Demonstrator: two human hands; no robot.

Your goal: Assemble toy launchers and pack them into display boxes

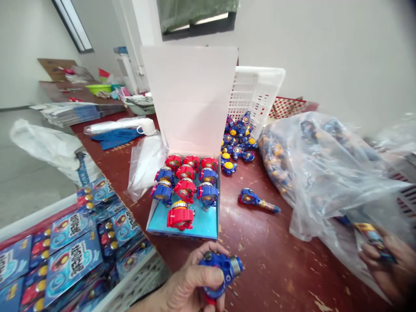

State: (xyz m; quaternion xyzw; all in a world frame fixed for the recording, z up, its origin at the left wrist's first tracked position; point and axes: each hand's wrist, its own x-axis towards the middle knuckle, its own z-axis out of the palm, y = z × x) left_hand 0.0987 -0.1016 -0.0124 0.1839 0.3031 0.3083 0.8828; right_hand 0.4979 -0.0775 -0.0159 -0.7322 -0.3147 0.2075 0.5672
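Though the box (156, 223) looks mostly filled, its front row seems unfinished

Where the dark red table (250, 238) meets the wall, a clear bag (328, 160) bulges with small printed pieces, too many to count through the plastic. Beside the table, at lower left, a white crate (125, 281) holds blue printed packs (73, 264), which look finished. The box sits on the table with its white lid (191, 95) raised. Inside stand ten toys (185, 189): three red at the back, two rows of blue, red, blue, then one red at the front middle, with blue insert showing on both sides of it. Judging by that, this box is well past halfway, with only the front row left. Behind it to the right stands a white basket (274, 74), and before that a heap (238, 141) of blue and yellow pieces, so stock seems ample.

Both hands are occupied and well apart. The left hand (191, 279), just in front of the box, is clamped on a blue toy (219, 260). The right hand (390, 260) grips a printed stick (370, 232) by the bag; whether its fingers are inside the plastic cannot be told. Between them, farther back, a loose toy (249, 198) lies with a stick attached; none shows on the blue toy.
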